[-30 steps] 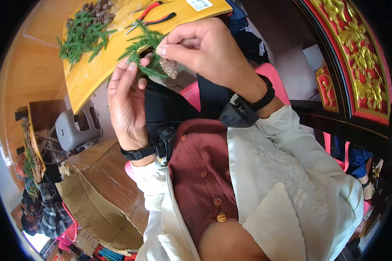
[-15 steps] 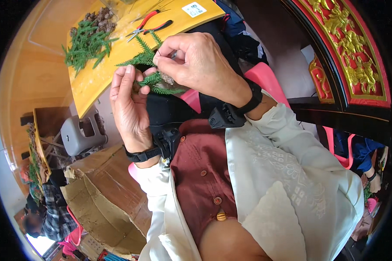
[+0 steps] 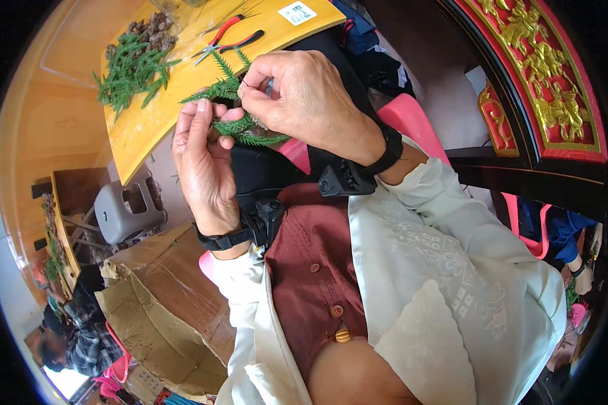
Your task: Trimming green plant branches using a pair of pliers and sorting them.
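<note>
Between my hands is a green artificial pine sprig (image 3: 223,89) with several needled branches spreading to the left and below. My left hand (image 3: 203,145) pinches one branch between thumb and fingers. Thumb and forefinger of my right hand (image 3: 294,88) are pressed together on a thin dark wire (image 3: 242,84) beside the sprig. Partly hidden under my right hand is a brown pine cone (image 3: 258,122). Beyond my hands, red-and-black handled pliers (image 3: 227,42) lie on the yellow table (image 3: 138,131), their jaws apart.
A pile of green sprigs (image 3: 132,74) and pine cones (image 3: 157,32) sits at the table's far left. Thin wires (image 3: 240,13) lie near a white label (image 3: 297,13). Below the table are a grey stool (image 3: 118,209) and an open cardboard box (image 3: 159,324). Another person (image 3: 91,331) works at the left.
Both hands keep nearly the same pose around the sprig. The view has shifted slightly, and the person at the left has moved an arm.
</note>
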A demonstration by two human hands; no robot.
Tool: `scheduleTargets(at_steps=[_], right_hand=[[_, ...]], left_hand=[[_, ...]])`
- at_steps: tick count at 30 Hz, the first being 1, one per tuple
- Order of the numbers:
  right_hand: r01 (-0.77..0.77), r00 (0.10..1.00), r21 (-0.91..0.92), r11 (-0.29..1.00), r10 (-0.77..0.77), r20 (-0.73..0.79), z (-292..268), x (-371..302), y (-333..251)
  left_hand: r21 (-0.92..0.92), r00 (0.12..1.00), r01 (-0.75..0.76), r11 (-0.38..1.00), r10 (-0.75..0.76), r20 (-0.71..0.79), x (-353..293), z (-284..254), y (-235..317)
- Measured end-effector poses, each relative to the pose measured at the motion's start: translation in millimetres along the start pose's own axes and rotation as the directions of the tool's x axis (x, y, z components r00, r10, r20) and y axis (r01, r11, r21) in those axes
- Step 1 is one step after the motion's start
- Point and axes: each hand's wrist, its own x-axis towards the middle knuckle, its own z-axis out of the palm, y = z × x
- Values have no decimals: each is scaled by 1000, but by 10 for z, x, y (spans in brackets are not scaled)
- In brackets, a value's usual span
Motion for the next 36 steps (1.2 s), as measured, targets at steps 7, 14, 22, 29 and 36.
scheduleTargets(at_steps=[7,14,22,29,36], right_hand=[[-29,999,-17,999,30,30,-83,4,-30],[-9,1000,-34,999,8,-18,-84,-14,36],[-37,999,-22,999,37,29,-136,-2,63],[-63,995,-28,998,65,72,-175,-2,106],[-7,999,-78,997,10,36,-118,6,136]], left_hand=[[-49,999,10,999,-9,32,-9,41,-48],[-64,1000,13,998,-12,26,14,24,-111],[-47,1000,11,999,-10,21,8,70,-133],[-49,1000,8,999,-6,27,16,141,-195],[-61,999,43,997,-44,-15,-43,291,-222]])
